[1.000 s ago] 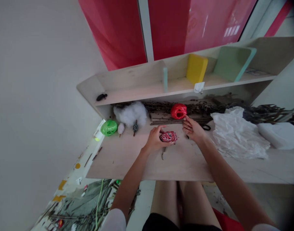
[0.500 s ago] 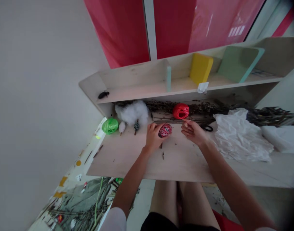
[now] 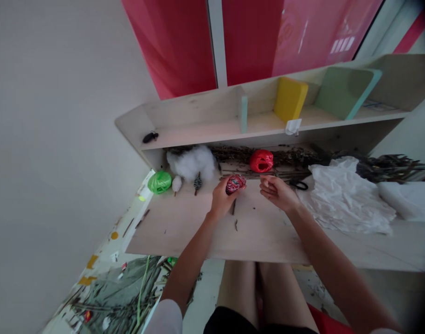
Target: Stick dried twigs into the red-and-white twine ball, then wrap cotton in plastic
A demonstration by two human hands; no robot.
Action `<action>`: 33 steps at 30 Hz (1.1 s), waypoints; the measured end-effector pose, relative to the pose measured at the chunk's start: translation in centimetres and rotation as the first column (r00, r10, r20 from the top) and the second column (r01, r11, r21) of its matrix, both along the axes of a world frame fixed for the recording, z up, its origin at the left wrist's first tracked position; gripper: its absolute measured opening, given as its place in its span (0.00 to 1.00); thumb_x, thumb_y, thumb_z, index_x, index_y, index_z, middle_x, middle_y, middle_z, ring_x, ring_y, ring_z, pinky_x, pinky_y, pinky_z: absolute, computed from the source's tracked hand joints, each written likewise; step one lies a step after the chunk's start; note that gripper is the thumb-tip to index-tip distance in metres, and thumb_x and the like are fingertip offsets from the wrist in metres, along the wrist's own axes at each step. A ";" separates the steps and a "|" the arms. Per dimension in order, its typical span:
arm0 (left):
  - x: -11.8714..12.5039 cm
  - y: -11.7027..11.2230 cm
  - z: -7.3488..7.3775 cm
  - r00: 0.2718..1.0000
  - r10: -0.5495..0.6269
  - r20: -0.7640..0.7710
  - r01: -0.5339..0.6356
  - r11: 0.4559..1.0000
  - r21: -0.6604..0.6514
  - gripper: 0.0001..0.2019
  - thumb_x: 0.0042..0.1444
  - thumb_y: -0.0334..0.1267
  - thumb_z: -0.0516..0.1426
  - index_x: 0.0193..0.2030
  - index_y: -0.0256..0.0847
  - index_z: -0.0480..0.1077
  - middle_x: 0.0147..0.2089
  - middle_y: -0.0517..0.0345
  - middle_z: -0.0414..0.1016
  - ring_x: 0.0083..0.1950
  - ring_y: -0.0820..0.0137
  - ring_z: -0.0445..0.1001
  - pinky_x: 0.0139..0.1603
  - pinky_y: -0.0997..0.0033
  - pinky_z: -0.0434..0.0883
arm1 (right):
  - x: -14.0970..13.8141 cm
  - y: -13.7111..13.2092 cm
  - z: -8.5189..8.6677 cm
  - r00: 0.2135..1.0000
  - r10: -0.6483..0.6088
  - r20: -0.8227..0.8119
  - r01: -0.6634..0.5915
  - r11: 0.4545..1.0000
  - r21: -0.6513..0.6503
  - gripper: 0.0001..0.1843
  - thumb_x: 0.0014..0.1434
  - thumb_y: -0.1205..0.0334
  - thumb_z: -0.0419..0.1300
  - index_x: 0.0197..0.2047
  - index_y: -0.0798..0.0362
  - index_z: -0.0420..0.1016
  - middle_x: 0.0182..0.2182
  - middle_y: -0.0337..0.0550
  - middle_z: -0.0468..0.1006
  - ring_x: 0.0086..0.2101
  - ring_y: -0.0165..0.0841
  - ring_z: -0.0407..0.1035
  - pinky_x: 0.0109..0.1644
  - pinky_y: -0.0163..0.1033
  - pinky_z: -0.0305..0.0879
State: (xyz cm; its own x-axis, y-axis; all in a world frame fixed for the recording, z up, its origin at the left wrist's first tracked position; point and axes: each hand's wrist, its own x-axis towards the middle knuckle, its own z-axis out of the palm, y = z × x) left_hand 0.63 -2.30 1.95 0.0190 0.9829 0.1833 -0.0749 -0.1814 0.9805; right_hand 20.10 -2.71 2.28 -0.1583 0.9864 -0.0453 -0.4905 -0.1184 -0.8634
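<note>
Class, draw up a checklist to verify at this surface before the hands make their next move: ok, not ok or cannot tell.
1. Red-and-white wound ball held: ok, in the left hand.
2. Right hand gripping a thread: cannot tell, too fine to see.
3. Red roll apart from the right hand: ok, a gap shows.
4. Wooden surface free of scraps: not ok, a curled scrap lies near the left hand.
5. Green roll away from both hands: ok.

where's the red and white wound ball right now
In the head view, the wound ball is in the left hand, near the picture's middle, left of the right hand and nearer the person than the red plastic roll.
</note>
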 end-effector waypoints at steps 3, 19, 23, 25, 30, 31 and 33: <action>0.2 0.5 -0.6 0.997 0.051 0.059 -0.045 0.994 -0.101 0.20 0.39 0.37 0.69 0.42 0.43 0.76 0.44 0.56 0.78 0.54 0.63 0.72 0.59 0.68 0.65 | -0.5 0.0 -0.7 0.995 0.064 0.073 -0.065 0.998 0.005 0.10 0.49 0.58 0.63 0.24 0.52 0.67 0.16 0.29 0.52 0.18 0.21 0.40 0.20 0.30 0.42; -0.2 1.6 -0.3 0.882 0.081 0.464 0.113 0.920 -0.376 0.19 0.53 0.49 0.62 0.47 0.41 0.73 0.48 0.53 0.78 0.46 0.66 0.77 0.47 0.66 0.76 | -3.2 -0.5 -2.0 0.797 0.233 0.557 -0.320 0.946 0.063 0.23 0.51 0.40 0.62 0.27 0.55 0.76 0.14 0.30 0.53 0.18 0.23 0.47 0.23 0.34 0.40; 0.2 1.7 -0.9 0.892 0.215 0.397 -0.075 0.938 -0.338 0.18 0.50 0.47 0.64 0.46 0.42 0.72 0.47 0.58 0.77 0.47 0.71 0.76 0.46 0.73 0.74 | -3.5 -0.9 -1.7 0.752 0.271 0.601 -0.386 0.920 0.070 0.25 0.51 0.39 0.61 0.27 0.56 0.77 0.14 0.30 0.54 0.19 0.24 0.47 0.24 0.35 0.39; 0.1 1.8 -0.9 0.893 0.222 0.392 -0.093 0.943 -0.321 0.18 0.50 0.47 0.64 0.46 0.44 0.72 0.48 0.59 0.77 0.47 0.71 0.76 0.45 0.74 0.74 | -3.7 -1.0 -1.6 0.745 0.274 0.609 -0.389 0.919 0.062 0.24 0.51 0.39 0.61 0.26 0.55 0.77 0.14 0.31 0.56 0.19 0.24 0.47 0.24 0.35 0.40; -0.3 1.8 -0.2 0.875 0.089 0.476 0.127 0.906 -0.403 0.19 0.56 0.51 0.58 0.50 0.44 0.72 0.52 0.54 0.76 0.48 0.66 0.77 0.45 0.69 0.76 | -3.8 -0.7 -1.9 0.744 0.235 0.625 -0.362 0.929 0.082 0.25 0.51 0.39 0.61 0.26 0.55 0.77 0.15 0.32 0.57 0.20 0.24 0.48 0.25 0.35 0.41; -0.4 1.7 -0.1 0.865 0.078 0.496 0.164 0.890 -0.426 0.19 0.57 0.51 0.57 0.51 0.44 0.71 0.53 0.53 0.76 0.49 0.66 0.77 0.45 0.68 0.77 | -3.8 -0.6 -2.1 0.746 0.226 0.626 -0.359 0.929 0.092 0.25 0.52 0.39 0.60 0.27 0.55 0.78 0.16 0.33 0.58 0.20 0.24 0.48 0.25 0.35 0.42; -0.5 1.6 0.1 0.845 0.064 0.530 0.228 0.855 -0.466 0.19 0.59 0.50 0.55 0.54 0.45 0.71 0.56 0.52 0.75 0.50 0.65 0.77 0.47 0.66 0.77 | -3.7 -0.4 -2.4 0.743 0.211 0.635 -0.354 0.929 0.105 0.26 0.52 0.38 0.60 0.28 0.56 0.78 0.16 0.33 0.59 0.21 0.25 0.49 0.25 0.35 0.42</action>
